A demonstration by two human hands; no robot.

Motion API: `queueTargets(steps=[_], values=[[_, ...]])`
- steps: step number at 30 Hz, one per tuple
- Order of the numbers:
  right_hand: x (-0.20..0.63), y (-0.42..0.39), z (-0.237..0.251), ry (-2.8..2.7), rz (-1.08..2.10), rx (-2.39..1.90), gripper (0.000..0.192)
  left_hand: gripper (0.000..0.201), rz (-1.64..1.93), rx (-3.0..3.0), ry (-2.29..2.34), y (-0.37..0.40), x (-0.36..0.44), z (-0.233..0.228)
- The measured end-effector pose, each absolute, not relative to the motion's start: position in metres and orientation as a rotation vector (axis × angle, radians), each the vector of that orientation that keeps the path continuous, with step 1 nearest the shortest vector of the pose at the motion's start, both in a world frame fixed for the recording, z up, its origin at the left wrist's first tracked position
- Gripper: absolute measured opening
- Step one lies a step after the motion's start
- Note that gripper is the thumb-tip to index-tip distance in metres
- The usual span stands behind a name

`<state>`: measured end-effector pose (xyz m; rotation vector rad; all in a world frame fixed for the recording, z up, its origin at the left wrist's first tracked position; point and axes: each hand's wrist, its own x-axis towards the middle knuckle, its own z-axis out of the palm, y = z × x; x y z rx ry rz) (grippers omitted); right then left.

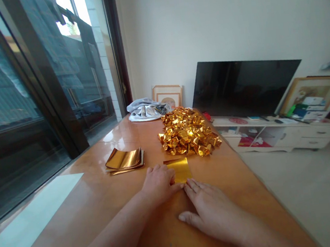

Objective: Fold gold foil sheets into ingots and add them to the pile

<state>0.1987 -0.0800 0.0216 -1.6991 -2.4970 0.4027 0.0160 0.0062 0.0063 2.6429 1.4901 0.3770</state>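
A gold foil sheet (pixel 180 169) lies flat on the glossy wooden table (pixel 101 195). My left hand (pixel 158 183) rests on the sheet's left edge, fingers curled over it. My right hand (pixel 208 208) lies flat on the table, its fingertips touching the sheet's near corner. To the left, a stack of flat gold foil sheets (pixel 124 159) curls up at its edges. Beyond the sheet sits a heap of folded gold foil pieces (pixel 187 132).
A bundle of grey and white cloth (pixel 147 109) lies at the table's far end, with a framed picture (pixel 168 95) behind it. A dark TV (pixel 244 85) stands on a low white cabinet (pixel 289 134) to the right. A glass sliding door (pixel 28 88) runs along the left.
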Motion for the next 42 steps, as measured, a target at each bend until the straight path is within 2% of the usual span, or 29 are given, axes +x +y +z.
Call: queueTargets(steps=[11,22,26,29,31,38,42], values=[[0.205,-0.080,0.023,-2.535,0.445,-1.723,0.085,0.014,0.268,2.475,1.363,0.012,-0.007,0.015],[0.206,-0.080,0.023,-2.552,0.459,-1.717,0.086,0.028,0.245,2.468,1.189,0.015,-0.024,0.017],[0.205,-0.080,0.023,-2.526,0.446,-1.706,0.087,0.024,0.487,2.523,1.264,0.007,-0.018,0.030],[0.205,-0.080,0.022,-2.509,0.440,-1.695,0.086,0.030,0.594,2.537,1.093,0.003,-0.008,0.032],[0.205,-0.081,0.021,-2.504,0.437,-1.697,0.084,0.036,0.568,2.566,0.946,0.001,-0.001,0.028],[0.206,-0.081,0.022,-2.500,0.446,-1.698,0.087,0.028,0.363,2.652,0.889,-0.001,0.003,0.015],[0.209,-0.078,0.023,-2.500,0.449,-1.693,0.081,0.030,0.337,2.651,0.843,0.001,0.000,0.016]])
